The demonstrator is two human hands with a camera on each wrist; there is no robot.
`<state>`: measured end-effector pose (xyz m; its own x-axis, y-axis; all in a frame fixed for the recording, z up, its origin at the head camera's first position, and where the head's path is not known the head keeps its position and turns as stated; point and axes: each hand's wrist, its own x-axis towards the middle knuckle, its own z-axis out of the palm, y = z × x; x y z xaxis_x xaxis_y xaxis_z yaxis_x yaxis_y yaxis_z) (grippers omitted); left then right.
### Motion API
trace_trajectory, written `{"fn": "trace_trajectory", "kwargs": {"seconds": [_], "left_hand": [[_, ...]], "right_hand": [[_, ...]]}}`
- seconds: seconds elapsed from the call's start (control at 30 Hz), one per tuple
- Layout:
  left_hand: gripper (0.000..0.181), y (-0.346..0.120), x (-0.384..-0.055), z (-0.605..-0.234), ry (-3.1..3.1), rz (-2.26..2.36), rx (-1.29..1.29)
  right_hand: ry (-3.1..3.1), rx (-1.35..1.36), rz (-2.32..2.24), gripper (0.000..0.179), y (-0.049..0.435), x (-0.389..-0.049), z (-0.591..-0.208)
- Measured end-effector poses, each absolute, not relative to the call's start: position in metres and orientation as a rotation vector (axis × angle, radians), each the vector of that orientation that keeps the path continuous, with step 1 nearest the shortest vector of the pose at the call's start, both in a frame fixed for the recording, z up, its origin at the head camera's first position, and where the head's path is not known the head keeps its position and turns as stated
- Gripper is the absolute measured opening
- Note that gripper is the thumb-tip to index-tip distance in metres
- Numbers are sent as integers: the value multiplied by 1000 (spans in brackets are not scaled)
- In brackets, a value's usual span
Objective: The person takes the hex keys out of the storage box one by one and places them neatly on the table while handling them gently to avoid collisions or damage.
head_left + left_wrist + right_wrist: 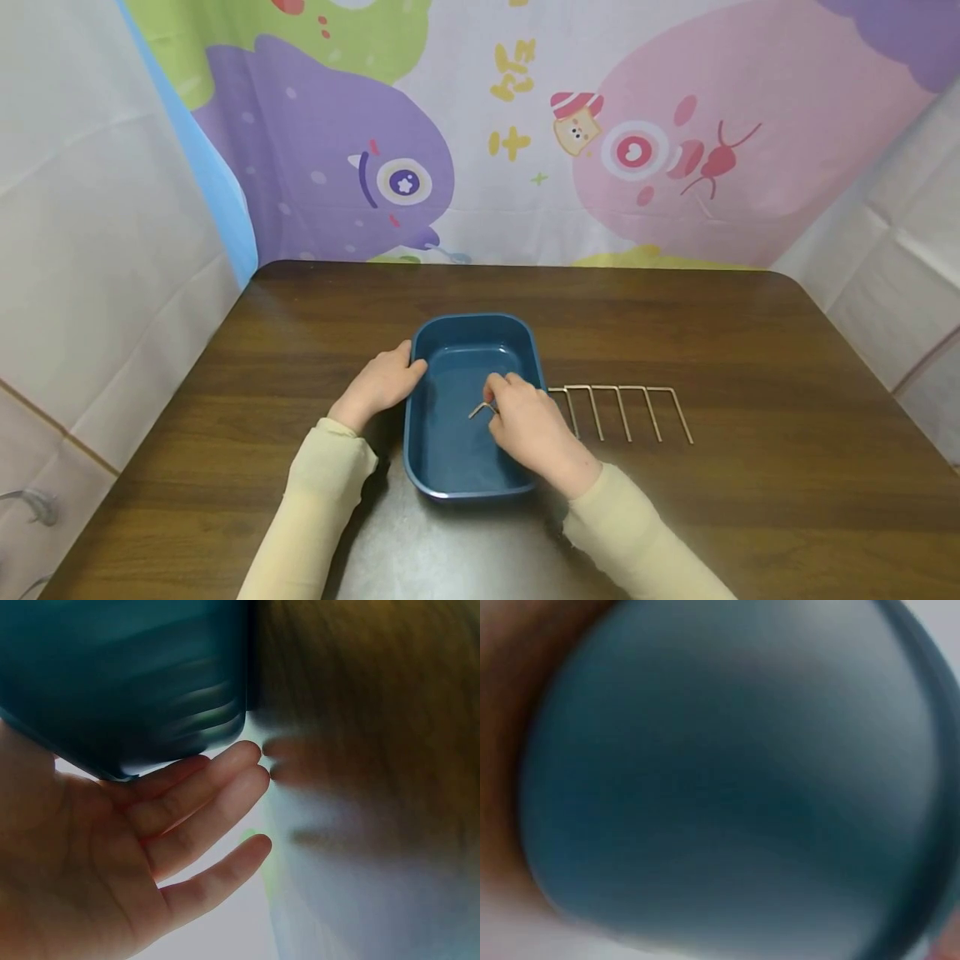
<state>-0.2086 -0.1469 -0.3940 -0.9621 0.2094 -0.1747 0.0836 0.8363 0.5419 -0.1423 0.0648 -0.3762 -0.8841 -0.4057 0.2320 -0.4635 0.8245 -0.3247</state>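
Observation:
A dark blue rectangular basin (459, 462) stands on the wooden table. My left hand (382, 379) holds its left side, thumb over the rim and the other fingers along the outer wall. In the left wrist view these fingers (206, 825) stretch out beside the basin's underside. Over the inside of the basin, my right hand (536, 425) pinches a thin bent metal rod, apparently an Allen key (481, 407). Its bent end sticks out past the fingertips; the rest is hidden by the hand. The right wrist view is filled by the blurred blue basin (727, 787).
Right of the basin, several L-shaped metal rods (683, 417) like Allen keys lie side by side, their long arms toward me. Behind the brown table (750, 350) hangs a cartoon-printed curtain (510, 217). White-covered walls (112, 208) stand at both sides.

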Motion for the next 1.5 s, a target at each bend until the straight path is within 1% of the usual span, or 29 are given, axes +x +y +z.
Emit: {"fn": "trace_trajectory", "kwargs": {"seconds": [0.33,0.63,0.9,1.2,1.5], "left_hand": [[44,-148,-210,-396,2806,802,240],[51,-148,-210,-397,2787,810,225],[53,-148,-210,-398,2785,804,216],[48,-149,-209,-397,2794,805,207],[51,-147,-210,-396,2797,811,217]], "right_hand": [[-2925,532,799,17,89,-150,-350],[-2887,523,874,17,113,-157,-338],[-2902,545,1041,17,138,-166,-332],[-2948,377,1001,19,170,-176,-327],[-3075,269,919,22,206,-181,-323]]}}
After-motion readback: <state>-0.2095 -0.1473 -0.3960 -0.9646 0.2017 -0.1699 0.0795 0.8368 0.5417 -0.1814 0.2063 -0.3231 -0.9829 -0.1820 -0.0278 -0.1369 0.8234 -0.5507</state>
